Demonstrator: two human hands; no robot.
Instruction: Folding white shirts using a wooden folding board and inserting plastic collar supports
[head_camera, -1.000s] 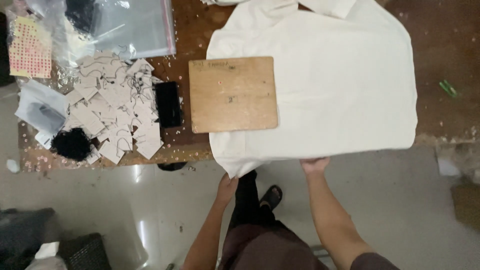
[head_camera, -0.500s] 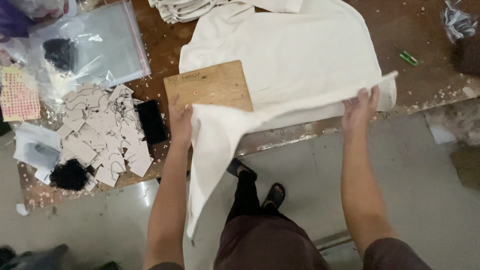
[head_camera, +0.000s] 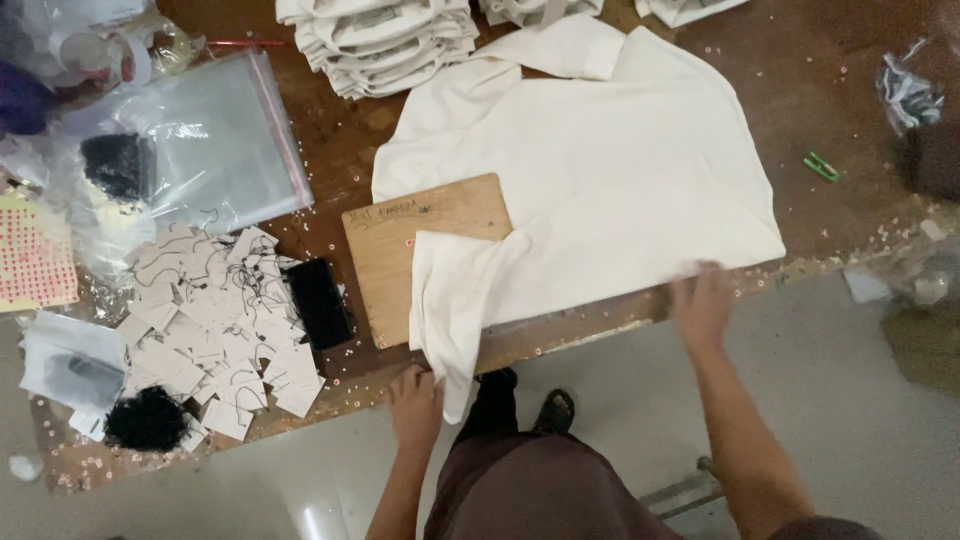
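Observation:
A cream-white garment (head_camera: 600, 170) lies spread on a brown worktable (head_camera: 340, 160), its lower hem folded up over a thin wooden board (head_camera: 400, 250). My left hand (head_camera: 416, 403) is at the table's front edge, pinching the hanging corner of the folded cloth. My right hand (head_camera: 703, 303), blurred, rests at the front edge just below the garment's lower right corner; whether it grips the cloth is unclear.
Stacked folded cream garments (head_camera: 375, 40) sit at the back. A heap of paper tags with strings (head_camera: 215, 325), a black phone (head_camera: 318, 303), clear plastic bags (head_camera: 200, 150) and a dotted sticker sheet (head_camera: 35, 260) fill the left. A green clip (head_camera: 822, 166) lies right.
The lifted hem has been laid down over the board. Both hands have dropped back to the table's front edge, the left now at the cloth's hanging corner.

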